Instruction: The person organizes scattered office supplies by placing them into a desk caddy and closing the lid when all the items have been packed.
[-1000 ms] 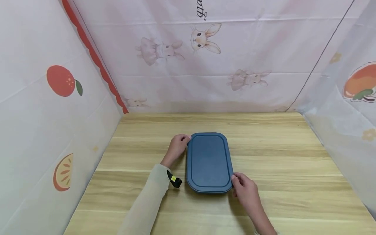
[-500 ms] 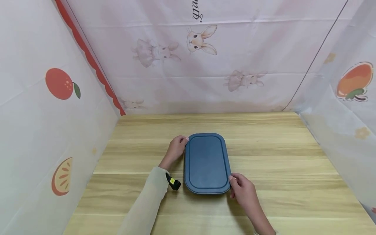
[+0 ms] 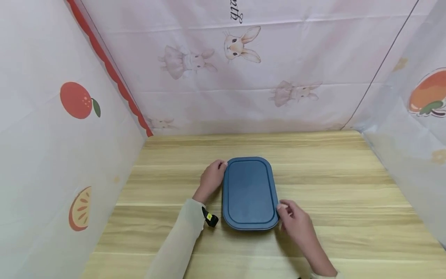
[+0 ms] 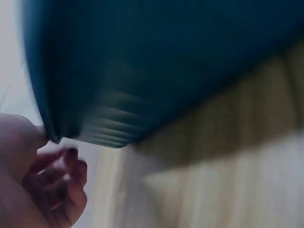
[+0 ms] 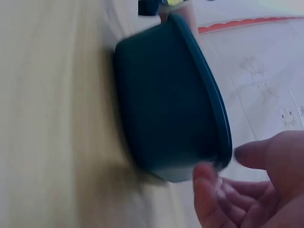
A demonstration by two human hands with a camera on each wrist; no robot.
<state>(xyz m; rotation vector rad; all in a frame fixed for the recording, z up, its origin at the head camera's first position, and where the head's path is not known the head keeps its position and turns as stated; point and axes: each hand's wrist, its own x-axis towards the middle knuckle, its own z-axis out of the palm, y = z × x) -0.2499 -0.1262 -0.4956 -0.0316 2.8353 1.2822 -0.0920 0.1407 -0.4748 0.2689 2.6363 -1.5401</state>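
Note:
A blue rectangular lidded food container [image 3: 251,193] stands on the wooden table, lid side up. At its far left corner my left hand [image 3: 212,177] pinches the rim. In the left wrist view, the thumb of that hand is at the lid edge and the other fingers curl beneath it. My right hand [image 3: 297,221] is at the near right side of the container. From the right wrist, the thumb [image 5: 254,153] shows slightly apart from the rim, while a fingertip [image 5: 204,172] overlaps the container's side under the lid.
A wood-grain table [image 3: 331,178] extends on every side of the container. Behind it hangs a pale cloth [image 3: 223,104] printed with rabbits. White side cloths with fruit prints, such as a red fruit [image 3: 76,100], border the table. A black strap [image 3: 210,217] is on the left wrist.
The right hand has eased slightly away from the rim and its thumb has loosened. The left hand keeps to the far corner. The whole view shifts slightly; the container stays in place.

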